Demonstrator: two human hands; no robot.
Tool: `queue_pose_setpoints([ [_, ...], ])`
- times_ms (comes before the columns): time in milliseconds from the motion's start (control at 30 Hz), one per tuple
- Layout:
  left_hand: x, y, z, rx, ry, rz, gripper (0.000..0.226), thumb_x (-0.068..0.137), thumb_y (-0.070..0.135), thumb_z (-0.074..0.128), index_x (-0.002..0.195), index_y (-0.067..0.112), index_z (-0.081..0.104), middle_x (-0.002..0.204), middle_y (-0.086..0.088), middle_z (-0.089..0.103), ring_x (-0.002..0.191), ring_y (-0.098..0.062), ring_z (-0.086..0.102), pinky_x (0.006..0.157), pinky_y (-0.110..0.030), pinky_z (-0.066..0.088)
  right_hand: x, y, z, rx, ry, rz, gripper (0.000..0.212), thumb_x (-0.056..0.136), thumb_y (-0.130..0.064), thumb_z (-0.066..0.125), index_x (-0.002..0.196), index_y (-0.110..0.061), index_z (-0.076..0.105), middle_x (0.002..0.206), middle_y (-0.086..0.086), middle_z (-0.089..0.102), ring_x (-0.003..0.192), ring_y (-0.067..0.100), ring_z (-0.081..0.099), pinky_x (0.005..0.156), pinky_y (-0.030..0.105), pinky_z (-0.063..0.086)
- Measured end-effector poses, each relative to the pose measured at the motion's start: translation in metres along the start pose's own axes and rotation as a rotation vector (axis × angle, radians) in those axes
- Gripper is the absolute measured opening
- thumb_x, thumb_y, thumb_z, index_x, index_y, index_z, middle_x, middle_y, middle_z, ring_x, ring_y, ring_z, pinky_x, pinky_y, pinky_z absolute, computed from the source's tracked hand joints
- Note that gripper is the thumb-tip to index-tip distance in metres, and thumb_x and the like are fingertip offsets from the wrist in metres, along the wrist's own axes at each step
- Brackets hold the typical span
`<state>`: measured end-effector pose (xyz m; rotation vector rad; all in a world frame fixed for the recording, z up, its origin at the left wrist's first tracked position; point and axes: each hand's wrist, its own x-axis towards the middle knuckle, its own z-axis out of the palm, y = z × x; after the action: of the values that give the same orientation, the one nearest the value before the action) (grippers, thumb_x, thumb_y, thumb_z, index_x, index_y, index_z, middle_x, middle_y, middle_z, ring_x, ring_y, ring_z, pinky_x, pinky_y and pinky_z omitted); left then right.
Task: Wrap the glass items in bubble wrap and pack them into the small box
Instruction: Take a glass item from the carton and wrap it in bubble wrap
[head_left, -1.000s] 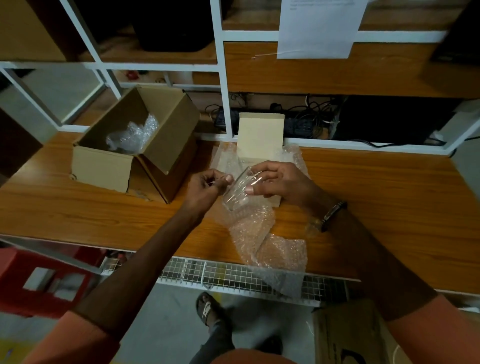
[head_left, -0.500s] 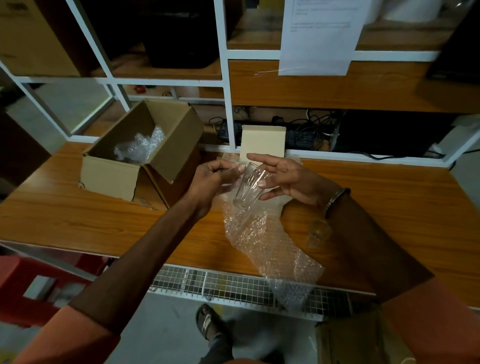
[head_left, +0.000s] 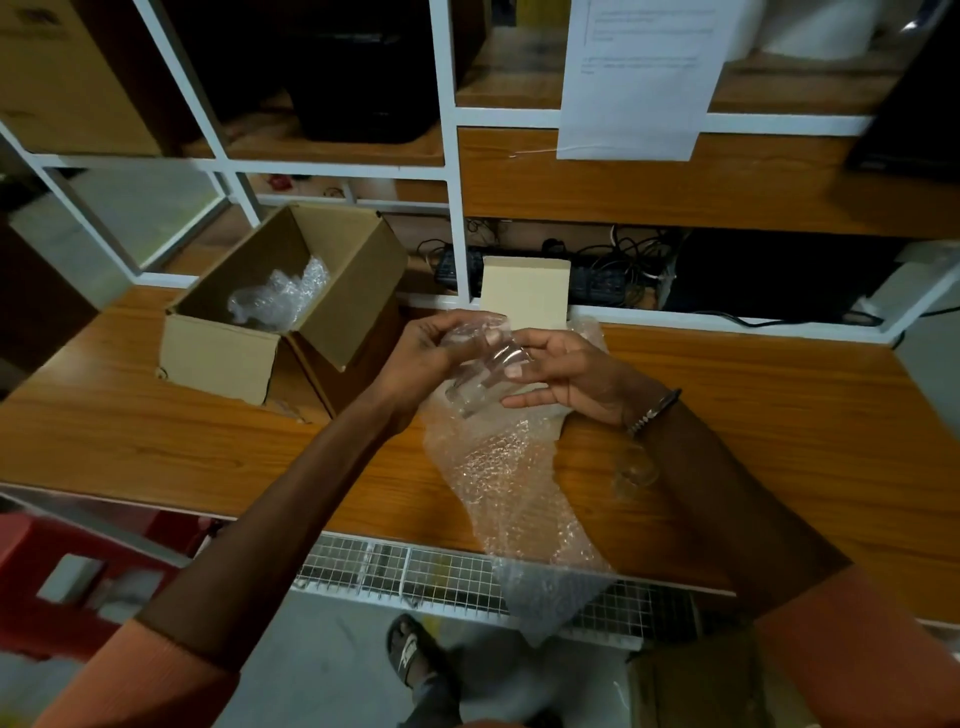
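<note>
Here, in the head view, both hands meet at the centre of the frame above the wooden surface (head_left: 779, 415). The left hand (head_left: 421, 353) has its fingers curled round the upper end of a clear glass (head_left: 483, 379) and grips it together with the top edge of the bubble wrap (head_left: 509, 478). The right hand (head_left: 566, 369) lies against the right side of the glass with its fingers extended and nearly straight, supporting it rather than closing round it. The glass is tilted, raised off the surface, and lies between the two hands.

The bubble wrap hangs from the hands, runs down across the surface in the lower centre of the frame and trails over the near edge, in front of a white wire grid (head_left: 415, 571).

The small box (head_left: 270, 312) stands open on the surface in the centre left of the frame, just beside the left hand. A bundle of bubble wrap (head_left: 280, 296) lies inside it; its contents cannot be made out.

A pale flat card box (head_left: 524, 291) stands behind the hands against the white shelf frame (head_left: 457, 208). A printed paper sheet (head_left: 639, 78) hangs in the upper right of the frame. A second clear glass (head_left: 636, 467) stands on the surface just beside the right forearm.
</note>
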<state>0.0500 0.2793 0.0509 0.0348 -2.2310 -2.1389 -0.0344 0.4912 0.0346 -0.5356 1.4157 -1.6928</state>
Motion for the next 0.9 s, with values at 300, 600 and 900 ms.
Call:
queue_pose_setpoints([
  [300, -0.007, -0.007, -0.002, 0.260, -0.085, 0.047, 0.066, 0.081, 0.011, 0.091, 0.141, 0.018, 0.065, 0.133, 0.004, 0.067, 0.117, -0.007, 0.068, 0.096, -0.037, 0.064, 0.001, 0.029, 0.012, 0.127, 0.256, -0.121, 0.056, 0.094, -0.024, 0.073, 0.140, 0.003, 0.057, 0.132, 0.020, 0.073, 0.123, 0.033, 0.071, 0.098, 0.040, 0.061],
  [600, -0.015, 0.003, -0.005, 0.006, -0.051, 0.033, 0.045, 0.086, -0.002, 0.081, 0.129, 0.011, 0.075, 0.133, -0.003, 0.072, 0.117, -0.026, 0.071, 0.086, -0.036, 0.065, -0.012, 0.002, 0.001, -0.457, 0.314, -0.100, 0.068, 0.073, -0.071, 0.084, 0.133, -0.047, 0.060, 0.142, -0.002, 0.059, 0.130, 0.022, 0.058, 0.105, 0.043, 0.052],
  [900, -0.013, 0.009, -0.009, -0.128, -0.042, 0.004, 0.040, 0.088, 0.012, 0.080, 0.127, 0.014, 0.074, 0.129, -0.002, 0.074, 0.114, -0.025, 0.073, 0.088, -0.041, 0.063, -0.022, -0.021, 0.013, -0.390, 0.276, -0.316, 0.048, 0.085, -0.013, 0.087, 0.130, -0.017, 0.072, 0.121, 0.004, 0.079, 0.104, 0.028, 0.078, 0.080, 0.040, 0.064],
])
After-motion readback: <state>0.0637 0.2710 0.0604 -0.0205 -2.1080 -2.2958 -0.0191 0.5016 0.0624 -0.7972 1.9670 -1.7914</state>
